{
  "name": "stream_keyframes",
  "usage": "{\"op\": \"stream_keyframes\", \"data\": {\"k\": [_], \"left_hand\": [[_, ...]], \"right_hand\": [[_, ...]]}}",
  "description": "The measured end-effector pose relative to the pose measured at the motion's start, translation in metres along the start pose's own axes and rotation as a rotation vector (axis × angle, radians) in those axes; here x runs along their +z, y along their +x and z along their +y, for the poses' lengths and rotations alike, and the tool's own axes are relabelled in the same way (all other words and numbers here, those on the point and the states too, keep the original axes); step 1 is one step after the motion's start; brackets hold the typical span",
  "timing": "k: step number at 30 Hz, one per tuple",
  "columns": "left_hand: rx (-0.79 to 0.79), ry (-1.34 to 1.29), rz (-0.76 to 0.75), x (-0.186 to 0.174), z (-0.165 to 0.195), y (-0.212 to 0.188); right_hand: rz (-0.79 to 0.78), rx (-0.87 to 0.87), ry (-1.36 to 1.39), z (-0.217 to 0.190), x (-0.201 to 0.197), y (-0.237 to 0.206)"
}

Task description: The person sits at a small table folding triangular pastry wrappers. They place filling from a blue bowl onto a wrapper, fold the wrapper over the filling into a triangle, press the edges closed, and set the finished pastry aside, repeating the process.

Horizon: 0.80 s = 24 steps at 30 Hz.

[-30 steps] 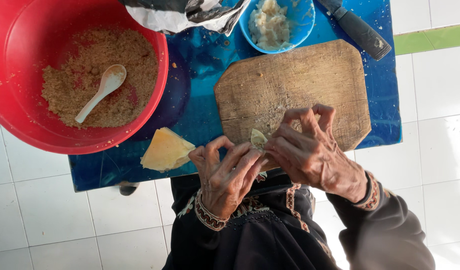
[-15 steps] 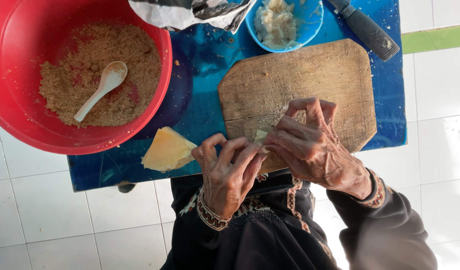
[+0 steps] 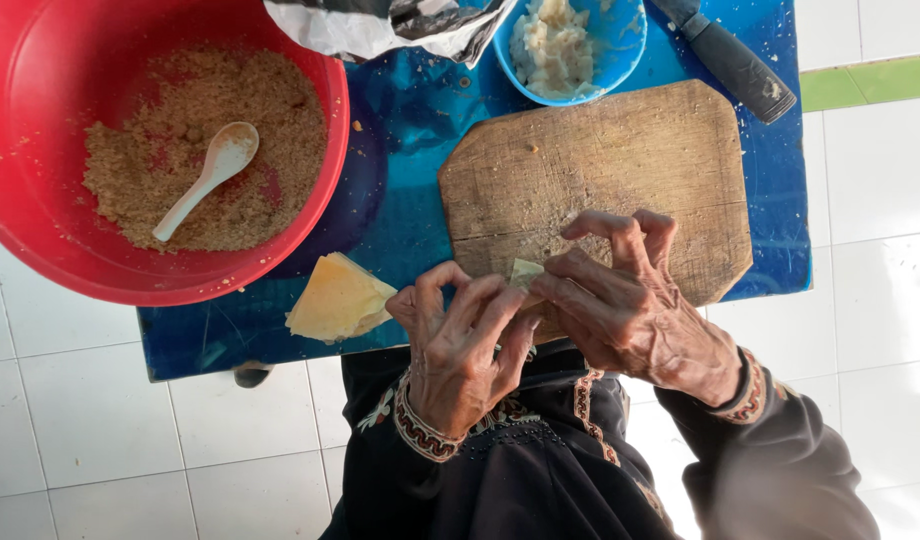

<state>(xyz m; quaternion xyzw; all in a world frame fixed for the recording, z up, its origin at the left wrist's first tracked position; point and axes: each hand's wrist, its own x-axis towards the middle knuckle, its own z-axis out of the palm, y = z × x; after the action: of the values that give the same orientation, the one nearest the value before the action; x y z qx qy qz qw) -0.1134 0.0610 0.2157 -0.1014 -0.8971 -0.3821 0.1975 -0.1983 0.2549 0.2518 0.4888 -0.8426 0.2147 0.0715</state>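
Both pinching one small pale pastry piece [image 3: 525,272] between fingertips at the wooden board's [image 3: 620,160] near edge, left hand [image 3: 458,350] and right hand [image 3: 630,305] equally close, long axis unclear.

Both arms were covered in long black sleeves, and the same dark fabric ran across the lap, so it looked like one loose garment. Each cuff had an embroidered band, reddish-brown and cream in a small repeating pattern, sitting right at the wrist of the left hand [image 3: 458,345] and the right hand [image 3: 630,305]. More of that trim ran down the front in curved strips, with a patch of tiny pale dots stitched nearby. No rings or watch that I could make out.
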Motion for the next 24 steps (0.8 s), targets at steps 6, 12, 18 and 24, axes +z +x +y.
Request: {"op": "stream_keyframes", "data": {"k": [6, 12, 18, 24], "left_hand": [[-0.012, 0.054, 0.000, 0.0010, -0.0020, -0.0030], [-0.024, -0.010, 0.009, 0.0005, -0.0007, -0.0015], [-0.023, -0.044, 0.016, 0.0033, -0.0022, -0.0008], [0.054, 0.025, -0.006, 0.0016, -0.0021, -0.0032]], "right_hand": [[0.010, -0.019, -0.034, -0.0017, -0.0027, -0.0008], [-0.042, 0.091, 0.082, -0.0025, -0.0022, 0.0031], [-0.012, 0.128, 0.095, -0.0072, -0.0031, 0.0043], [-0.014, 0.170, 0.123, -0.0020, 0.0024, 0.0031]]}}
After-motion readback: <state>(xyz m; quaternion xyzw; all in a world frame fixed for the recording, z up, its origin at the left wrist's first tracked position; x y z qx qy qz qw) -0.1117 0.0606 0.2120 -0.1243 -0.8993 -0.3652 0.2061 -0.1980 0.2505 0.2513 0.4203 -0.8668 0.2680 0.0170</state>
